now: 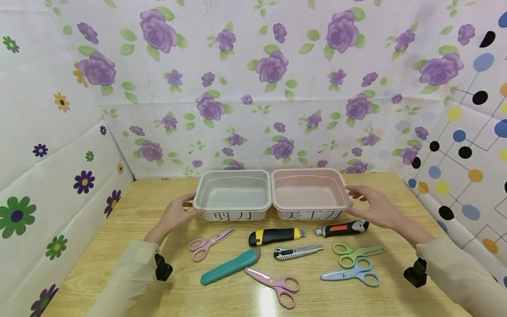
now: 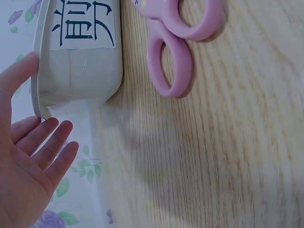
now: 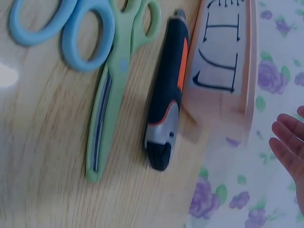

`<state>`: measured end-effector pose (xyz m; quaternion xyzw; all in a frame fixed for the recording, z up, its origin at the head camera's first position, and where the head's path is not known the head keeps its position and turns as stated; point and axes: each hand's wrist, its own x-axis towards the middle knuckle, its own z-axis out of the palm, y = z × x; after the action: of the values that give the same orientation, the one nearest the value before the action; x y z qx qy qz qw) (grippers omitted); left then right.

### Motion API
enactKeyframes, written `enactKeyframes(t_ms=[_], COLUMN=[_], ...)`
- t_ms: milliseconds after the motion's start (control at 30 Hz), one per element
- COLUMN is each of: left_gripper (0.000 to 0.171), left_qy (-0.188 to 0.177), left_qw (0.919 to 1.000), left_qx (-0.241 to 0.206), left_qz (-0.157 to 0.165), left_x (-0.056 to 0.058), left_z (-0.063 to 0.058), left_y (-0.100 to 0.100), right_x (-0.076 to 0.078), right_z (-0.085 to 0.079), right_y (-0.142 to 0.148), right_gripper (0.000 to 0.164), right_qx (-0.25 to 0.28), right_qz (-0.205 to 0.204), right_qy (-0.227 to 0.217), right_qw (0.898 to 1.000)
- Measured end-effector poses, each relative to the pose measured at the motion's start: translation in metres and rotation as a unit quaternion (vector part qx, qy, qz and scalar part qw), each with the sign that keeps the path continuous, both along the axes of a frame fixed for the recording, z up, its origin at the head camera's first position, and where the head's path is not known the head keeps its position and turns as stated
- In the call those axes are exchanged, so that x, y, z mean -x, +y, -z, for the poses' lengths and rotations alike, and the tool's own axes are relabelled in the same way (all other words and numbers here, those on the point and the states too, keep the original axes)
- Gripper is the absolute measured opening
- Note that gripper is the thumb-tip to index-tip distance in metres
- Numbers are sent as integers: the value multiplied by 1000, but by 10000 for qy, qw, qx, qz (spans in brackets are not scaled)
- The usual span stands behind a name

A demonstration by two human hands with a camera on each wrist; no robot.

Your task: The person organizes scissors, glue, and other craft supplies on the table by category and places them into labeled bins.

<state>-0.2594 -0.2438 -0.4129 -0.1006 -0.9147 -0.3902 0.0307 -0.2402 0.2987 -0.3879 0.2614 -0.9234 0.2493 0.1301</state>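
Observation:
A grey-white plastic bin (image 1: pixel 233 211) and a pink plastic bin (image 1: pixel 313 209) stand side by side at the back of the table, each with a label of black characters on its front. My left hand (image 1: pixel 177 215) is at the grey bin's left end; in the left wrist view its thumb (image 2: pixel 23 71) lies at the rim, the other fingers extended nearby. My right hand (image 1: pixel 374 207) is spread at the pink bin's right end, fingertips right at its rim. In the right wrist view only part of that hand (image 3: pixel 292 142) shows, its fingers extended. Both bins are empty inside.
In front lie pink scissors (image 1: pixel 207 244), more pink scissors (image 1: pixel 275 284), green scissors (image 1: pixel 352 253), blue scissors (image 1: pixel 352 275), a teal cutter (image 1: pixel 231 266), a yellow-black utility knife (image 1: pixel 275 236), a silver utility knife (image 1: pixel 297 252) and an orange-black one (image 1: pixel 342 228). Patterned cloth walls (image 1: pixel 245 105) surround the table.

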Motion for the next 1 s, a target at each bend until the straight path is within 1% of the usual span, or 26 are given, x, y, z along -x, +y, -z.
enactKeyframes(t_ms=[167, 400, 500, 633, 767, 833, 1000], left_gripper=[68, 67, 67, 67, 67, 67, 68], left_qy=[-11, -28, -52, -59, -44, -48, -84], left_qw=[10000, 10000, 10000, 9999, 9999, 9999, 9998], left_qx=[-22, -5, -3, 7, 38, 54, 93], left_qz=[-5, -29, -59, -82, -88, -90, -128], left_x=[0, 0, -1, -1, -1, -1, 0], left_z=[-1, 0, 0, -2, -3, -4, -4], left_y=[0, 0, 1, 2, 2, 2, 1], right_x=[-4, -12, -18, -28, -36, -41, -58], right_z=[0, 4, 7, 10, 17, 21, 32], right_y=[-17, -40, -50, -65, -80, -87, -106], right_gripper=[60, 61, 61, 60, 59, 58, 59], right_qx=[39, 245, 269, 278, 324, 376, 491], right_qz=[-264, -733, -894, -1070, -1379, -1516, -1845], right_qy=[-14, -76, -125, -299, -375, -481, -1068], right_qw=[9996, 9970, 9956, 9934, 9892, 9866, 9758])
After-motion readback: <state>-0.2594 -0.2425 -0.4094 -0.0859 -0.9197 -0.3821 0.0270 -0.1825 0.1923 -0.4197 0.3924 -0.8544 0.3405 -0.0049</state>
